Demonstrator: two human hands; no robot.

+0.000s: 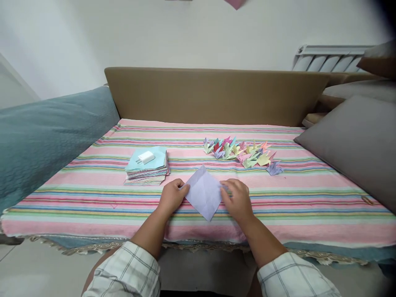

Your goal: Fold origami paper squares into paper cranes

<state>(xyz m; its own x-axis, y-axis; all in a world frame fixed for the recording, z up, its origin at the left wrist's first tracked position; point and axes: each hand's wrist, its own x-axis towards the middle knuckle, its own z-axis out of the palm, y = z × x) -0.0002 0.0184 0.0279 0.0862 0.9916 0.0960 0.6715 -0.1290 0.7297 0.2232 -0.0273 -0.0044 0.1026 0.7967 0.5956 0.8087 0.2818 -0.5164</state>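
A: Grip?
B: My left fingers [178, 182] pinch the left corner of the paper [203, 192]; my right fingers [232, 184] apparently pinch the right, tips partly hidden.
A: Position, handling?
B: Between them, over the striped cloth [297, 198]. I'd keep tension light, even.

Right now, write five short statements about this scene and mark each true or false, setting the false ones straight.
1. The left hand and right hand both hold the lilac sheet. True.
2. The white charger lies among the folded paper figures. False: the white charger lies on the paper stack.
3. The folded paper figures are all one colour. False: they are several colours.
4. A large grey cushion lies right of the figures. True.
5. The paper stack is right of the lilac sheet. False: it is left.
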